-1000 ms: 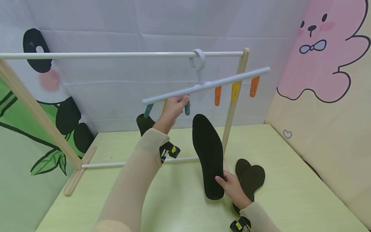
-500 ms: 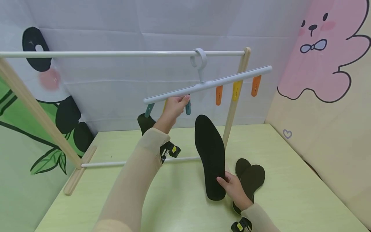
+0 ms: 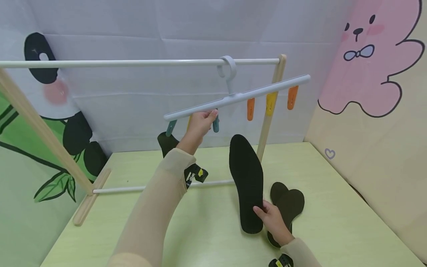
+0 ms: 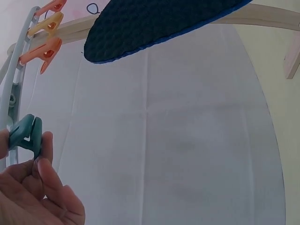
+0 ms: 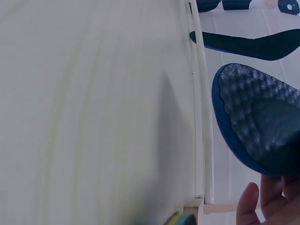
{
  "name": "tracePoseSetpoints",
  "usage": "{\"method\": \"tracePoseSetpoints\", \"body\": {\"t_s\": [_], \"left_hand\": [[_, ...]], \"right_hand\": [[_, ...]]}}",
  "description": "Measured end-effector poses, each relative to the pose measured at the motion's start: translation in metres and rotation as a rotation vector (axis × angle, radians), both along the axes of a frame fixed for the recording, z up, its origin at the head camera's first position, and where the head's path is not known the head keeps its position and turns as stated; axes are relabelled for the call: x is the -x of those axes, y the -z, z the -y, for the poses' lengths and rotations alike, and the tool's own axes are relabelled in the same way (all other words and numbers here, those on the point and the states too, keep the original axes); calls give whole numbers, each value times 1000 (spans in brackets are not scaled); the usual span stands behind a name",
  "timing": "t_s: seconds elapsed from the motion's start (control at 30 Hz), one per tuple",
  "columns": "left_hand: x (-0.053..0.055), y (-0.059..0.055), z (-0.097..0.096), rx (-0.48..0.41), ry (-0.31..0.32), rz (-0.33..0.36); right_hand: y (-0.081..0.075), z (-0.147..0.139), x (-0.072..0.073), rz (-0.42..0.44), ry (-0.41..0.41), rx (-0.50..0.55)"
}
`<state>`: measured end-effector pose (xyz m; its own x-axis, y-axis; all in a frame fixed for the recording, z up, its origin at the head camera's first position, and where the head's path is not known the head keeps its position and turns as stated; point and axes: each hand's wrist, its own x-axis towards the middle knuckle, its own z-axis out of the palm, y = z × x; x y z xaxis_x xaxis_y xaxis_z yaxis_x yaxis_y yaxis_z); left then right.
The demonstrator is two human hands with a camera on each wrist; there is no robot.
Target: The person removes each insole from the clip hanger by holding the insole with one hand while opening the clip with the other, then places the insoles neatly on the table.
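A pale grey clip hanger (image 3: 238, 98) hangs tilted by its hook from a white rod, its left end lower. Under its left half my left hand (image 3: 198, 128) pinches a teal clip (image 4: 27, 136) between thumb and fingers. My right hand (image 3: 272, 220) grips the heel end of a black insole (image 3: 246, 181) by its right edge, holding it upright with the toe pointing up, below and apart from the hanger. Its blue-edged, textured underside shows in the right wrist view. Another dark insole (image 3: 165, 144) hangs from the teal clip at the hanger's left end, partly behind my left forearm.
Orange clips (image 3: 291, 98) and a yellow clip (image 3: 271, 104) dangle from the hanger's right half. Two more dark insoles (image 3: 293, 204) lie overlapping on the table (image 3: 340, 222) at right. A wooden-legged rack (image 3: 43, 128) with white rods (image 3: 133, 63) spans the table.
My right hand has carried the insole a little to the right and slightly down. The left hand keeps its place under the hanger.
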<state>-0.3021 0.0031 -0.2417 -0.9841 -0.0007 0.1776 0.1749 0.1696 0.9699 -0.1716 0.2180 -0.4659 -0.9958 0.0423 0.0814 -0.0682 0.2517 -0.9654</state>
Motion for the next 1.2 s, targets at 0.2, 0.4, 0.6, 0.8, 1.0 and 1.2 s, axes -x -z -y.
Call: {"method": "tracePoseSetpoints", "body": {"t_s": [0.2, 0.4, 0.6, 0.8, 1.0, 1.2], "left_hand": [[0, 2, -4, -92, -6, 12], [2, 5, -6, -177, -71, 86], [2, 7, -8, -244, -95, 67], [3, 7, -9, -269, -107, 73], [4, 7, -8, -275, -118, 65], [3, 7, -7, -250, -116, 58]], "right_hand": [[0, -6, -1, -4, 23, -3], [1, -9, -1, 4, 32, -9], [1, -12, -1, 7, 50, -32], [-2, -15, 0, -1, 73, -71], [-2, -23, -1, 32, 84, -95], [-1, -35, -6, 64, 118, -106]]}}
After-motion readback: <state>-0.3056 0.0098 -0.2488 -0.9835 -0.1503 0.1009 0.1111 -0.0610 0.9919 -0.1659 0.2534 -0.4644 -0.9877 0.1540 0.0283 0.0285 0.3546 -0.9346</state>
